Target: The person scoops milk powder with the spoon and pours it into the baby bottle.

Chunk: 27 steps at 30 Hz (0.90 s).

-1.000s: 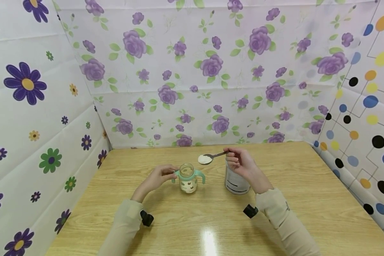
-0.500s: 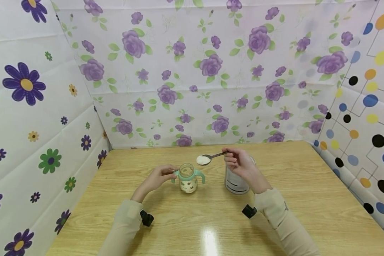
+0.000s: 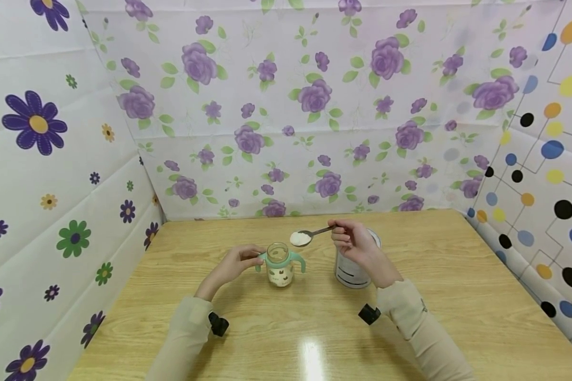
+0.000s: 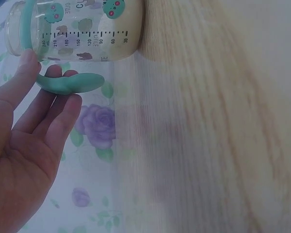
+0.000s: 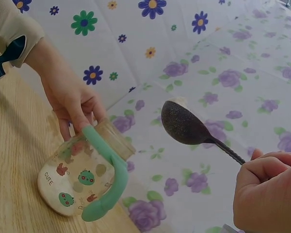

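A clear baby bottle [image 3: 280, 276] with a green collar and two green handles stands uncapped on the table, pale contents in its lower part. My left hand [image 3: 235, 263] holds it by the left handle [image 4: 70, 83], thumb at the collar and fingers behind the handle. In my right hand [image 3: 357, 244], a dark spoon [image 5: 184, 125] is gripped by the end of its handle. White powder [image 3: 299, 239] is heaped in the spoon's bowl, which hangs above and just right of the bottle's open mouth. A pale can [image 3: 352, 270] stands behind the right hand, partly hidden by it.
Wooden table [image 3: 248, 338] runs under both arms. Floral cloth [image 3: 267, 106] hangs along the back, with patterned cloths at both sides. Small black cameras sit at the left wrist [image 3: 218, 324] and right wrist [image 3: 369, 314].
My right hand has drifted slightly left, bringing the loaded spoon nearer the bottle's mouth and showing more of the can's rim. The left hand and bottle stay put.
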Tool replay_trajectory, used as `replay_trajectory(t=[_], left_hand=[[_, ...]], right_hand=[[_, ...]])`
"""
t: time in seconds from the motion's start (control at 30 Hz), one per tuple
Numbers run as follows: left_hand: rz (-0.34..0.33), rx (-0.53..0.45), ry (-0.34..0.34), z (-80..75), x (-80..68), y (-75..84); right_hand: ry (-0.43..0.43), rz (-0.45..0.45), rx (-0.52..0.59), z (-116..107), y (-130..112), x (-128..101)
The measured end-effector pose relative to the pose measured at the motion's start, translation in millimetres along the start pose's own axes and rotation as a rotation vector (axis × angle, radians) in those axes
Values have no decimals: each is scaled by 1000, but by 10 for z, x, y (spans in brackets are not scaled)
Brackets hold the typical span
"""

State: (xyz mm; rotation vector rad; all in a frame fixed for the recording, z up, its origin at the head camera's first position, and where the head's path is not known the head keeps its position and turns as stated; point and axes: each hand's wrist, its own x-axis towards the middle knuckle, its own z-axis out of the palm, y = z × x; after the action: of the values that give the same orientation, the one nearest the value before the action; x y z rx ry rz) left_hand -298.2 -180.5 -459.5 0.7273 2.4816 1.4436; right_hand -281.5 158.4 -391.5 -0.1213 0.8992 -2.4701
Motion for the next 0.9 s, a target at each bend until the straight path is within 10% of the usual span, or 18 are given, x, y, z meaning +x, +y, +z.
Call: replay_trajectory(t=[0.9], left_hand=[[-6,8,7,-2,2,-20]], right_hand=[[-3,11,-14,10,41,37]])
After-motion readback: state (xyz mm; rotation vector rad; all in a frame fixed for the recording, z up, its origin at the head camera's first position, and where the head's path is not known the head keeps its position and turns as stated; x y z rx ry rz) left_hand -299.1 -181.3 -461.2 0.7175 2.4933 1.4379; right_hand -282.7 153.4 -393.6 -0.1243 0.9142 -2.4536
